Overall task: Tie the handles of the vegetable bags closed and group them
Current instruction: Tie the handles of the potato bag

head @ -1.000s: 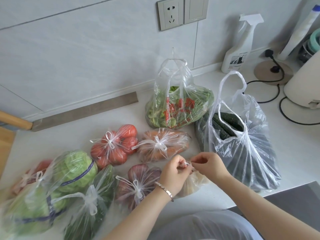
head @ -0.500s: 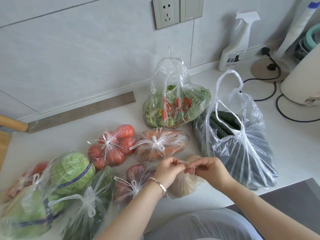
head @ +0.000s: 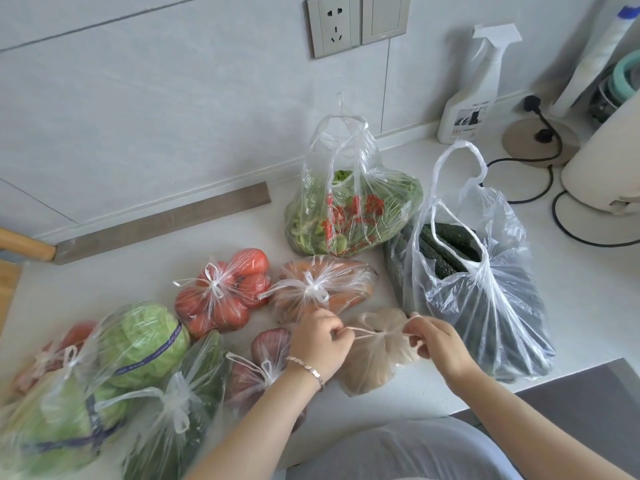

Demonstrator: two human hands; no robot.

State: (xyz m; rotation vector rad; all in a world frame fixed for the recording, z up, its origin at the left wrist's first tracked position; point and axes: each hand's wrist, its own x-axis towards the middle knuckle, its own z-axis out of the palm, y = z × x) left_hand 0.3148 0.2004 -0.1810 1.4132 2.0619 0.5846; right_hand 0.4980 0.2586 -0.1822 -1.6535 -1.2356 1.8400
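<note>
The tan bag (head: 374, 362) is the one getting tied right now. It sits near the front edge of the table (head: 588, 306), squeezed between the onion bag (head: 263, 362) (red onions, I think) and the big cucumber bag (head: 485, 306). Can't really tell what's in it, something pale and lumpy.

What's changed: a second ago both hands were bunched together right over the top of it, working the handles through each other. Now they've pulled apart, left hand (head: 320, 341) out toward the onions and right hand (head: 438, 341) toward the cucumbers. The handles (head: 362, 332) run tight in a line between them, with the plastic puckered into a little gather in the middle. The fingers (head: 332, 329) on both sides are curled in, each hand pinching a handle end, so neither hand is free.

My read is that's the knot getting cinched down, so this bag is pretty much done, maybe one more loop to be safe. The tomato bag (head: 221, 296), carrot bag (head: 322, 289) and cabbage bag (head: 138, 337) over toward the left edge already have knots. The cucumber bag and the greens bag (head: 353, 216) toward the back edge look untied, with their handles sticking up loose. So two to go by my count, then the grouping.
</note>
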